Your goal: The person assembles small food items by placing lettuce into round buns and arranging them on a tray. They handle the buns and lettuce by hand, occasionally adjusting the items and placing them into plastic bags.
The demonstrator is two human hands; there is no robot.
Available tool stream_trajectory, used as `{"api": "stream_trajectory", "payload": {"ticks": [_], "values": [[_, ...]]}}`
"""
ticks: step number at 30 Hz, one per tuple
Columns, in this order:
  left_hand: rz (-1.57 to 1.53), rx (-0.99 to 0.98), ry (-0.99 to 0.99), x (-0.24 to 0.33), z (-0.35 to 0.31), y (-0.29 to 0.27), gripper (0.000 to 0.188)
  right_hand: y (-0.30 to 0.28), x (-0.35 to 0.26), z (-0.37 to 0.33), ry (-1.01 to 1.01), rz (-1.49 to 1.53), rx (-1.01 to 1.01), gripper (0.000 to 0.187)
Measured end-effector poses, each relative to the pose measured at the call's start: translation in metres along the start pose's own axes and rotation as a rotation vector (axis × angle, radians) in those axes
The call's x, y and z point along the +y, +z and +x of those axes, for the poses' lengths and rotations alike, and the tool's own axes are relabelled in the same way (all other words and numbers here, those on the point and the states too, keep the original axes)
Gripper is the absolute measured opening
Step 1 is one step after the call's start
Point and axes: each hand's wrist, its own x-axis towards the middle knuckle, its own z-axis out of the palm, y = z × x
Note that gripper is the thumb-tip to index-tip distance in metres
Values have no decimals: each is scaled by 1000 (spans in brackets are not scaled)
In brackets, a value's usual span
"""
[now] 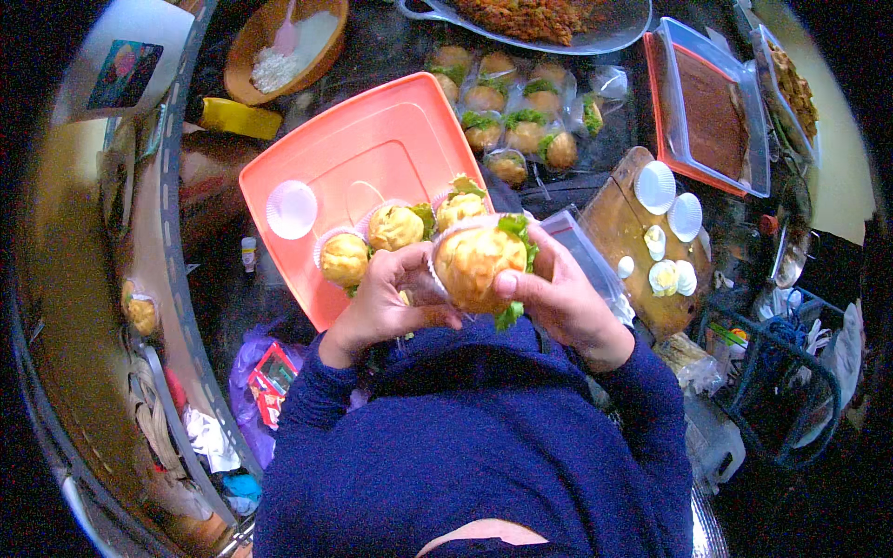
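A golden filled bun with green lettuce at its side is held in front of my chest. White pleated paper shows along the bun's left edge. My right hand grips it from the right, thumb pressed on the crust. Closed at the bun's left and lower side is my left hand, with what looks like clear plastic by its fingers. Just beyond, three more buns in paper cups, one of them a lettuce bun, sit on an orange lid. An empty paper cup lies at its left.
Several bagged buns stand beyond the lid. On the right, a wooden board carries paper cups and pieces of boiled egg. Farther back are a pan of orange-brown filling, a wooden bowl and a container of brown food.
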Motion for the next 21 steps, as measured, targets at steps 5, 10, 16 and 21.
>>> {"api": "stream_trajectory", "payload": {"ticks": [5,10,16,21], "values": [[188,-68,212,5,14,-4,25,-5,-10,-3,-72,38,-18,65],[95,-106,258,11,23,4,11,-14,-27,-3,-184,73,2,59],[170,-50,329,18,25,8,15,-15,-29,6,-240,-72,89,58],[241,64,246,9,25,6,21,-12,-23,-7,-167,-166,7,65]]}}
